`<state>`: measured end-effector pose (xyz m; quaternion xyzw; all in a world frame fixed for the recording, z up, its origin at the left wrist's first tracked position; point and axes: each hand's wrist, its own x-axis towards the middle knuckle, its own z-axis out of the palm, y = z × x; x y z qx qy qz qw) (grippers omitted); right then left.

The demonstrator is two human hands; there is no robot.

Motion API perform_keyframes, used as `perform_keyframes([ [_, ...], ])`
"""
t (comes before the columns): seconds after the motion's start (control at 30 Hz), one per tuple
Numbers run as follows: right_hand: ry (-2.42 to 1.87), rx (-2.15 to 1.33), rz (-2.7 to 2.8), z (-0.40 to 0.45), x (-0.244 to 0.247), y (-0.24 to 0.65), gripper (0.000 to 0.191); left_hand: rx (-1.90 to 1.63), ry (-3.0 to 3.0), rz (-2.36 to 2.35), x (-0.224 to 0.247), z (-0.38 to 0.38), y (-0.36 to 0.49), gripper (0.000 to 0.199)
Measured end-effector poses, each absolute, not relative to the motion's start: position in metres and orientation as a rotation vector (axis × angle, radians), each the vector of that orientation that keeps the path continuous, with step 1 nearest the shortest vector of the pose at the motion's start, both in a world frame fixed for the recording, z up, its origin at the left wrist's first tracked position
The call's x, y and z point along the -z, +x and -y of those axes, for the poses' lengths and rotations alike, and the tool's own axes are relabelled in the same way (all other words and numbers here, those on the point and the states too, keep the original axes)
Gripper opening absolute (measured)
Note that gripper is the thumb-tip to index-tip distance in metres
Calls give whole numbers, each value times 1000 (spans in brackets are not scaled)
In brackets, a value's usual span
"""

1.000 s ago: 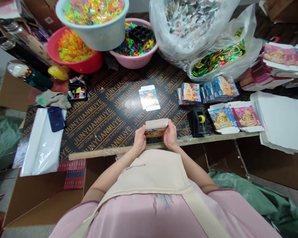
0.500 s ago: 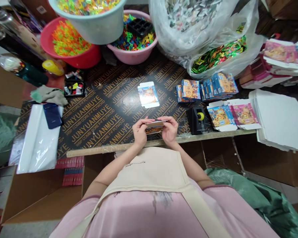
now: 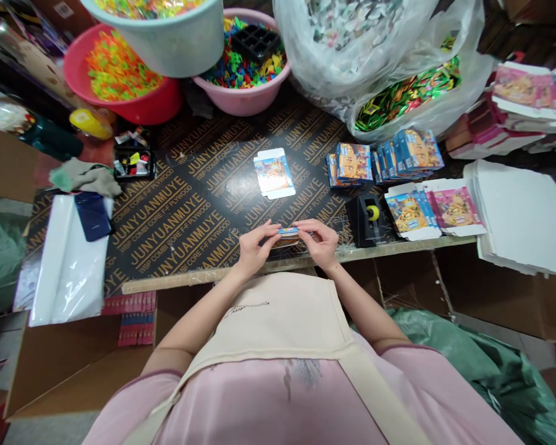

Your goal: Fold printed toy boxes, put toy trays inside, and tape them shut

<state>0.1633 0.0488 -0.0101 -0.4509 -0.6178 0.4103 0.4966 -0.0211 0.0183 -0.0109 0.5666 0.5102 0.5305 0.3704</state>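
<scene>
Near the table's front edge, a small printed cardboard box [image 3: 288,231] is pinched between my two hands, a blue edge of it facing up. My left hand [image 3: 256,246] grips its left end with thumb and fingertips. At the other end, my right hand [image 3: 322,243] is closed on it in the same way. The underside of the box is mostly hidden. Beyond my hands, a flat unfolded box [image 3: 274,174] with white flaps lies on the dark table [image 3: 204,204]. Folded blue boxes [image 3: 354,162] stand in a group to the right.
A black tape dispenser [image 3: 364,221] sits right of my hands, beside flat printed boxes [image 3: 410,213] and a white card stack [image 3: 528,216]. Tubs, including a pink basin [image 3: 243,102], and plastic bags [image 3: 352,80] line the back. A phone [image 3: 92,216] lies at left on white plastic.
My fingers have shifted along the small box: fingertips and thumbs now pinch its upper edge, where a blue strip shows. Both wrists have moved slightly apart. The view has shifted a little.
</scene>
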Motion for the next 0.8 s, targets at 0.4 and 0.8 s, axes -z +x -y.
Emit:
perform_keyframes([
  [0.4, -1001, -928, 1956, -54, 35, 180, 28, -1059, 2124, -1311, 24, -33, -32, 25],
  [0.8, -1897, -316, 1507, -33, 37, 361, 26, -792, 2611, -1225, 4, -83, 7, 43],
])
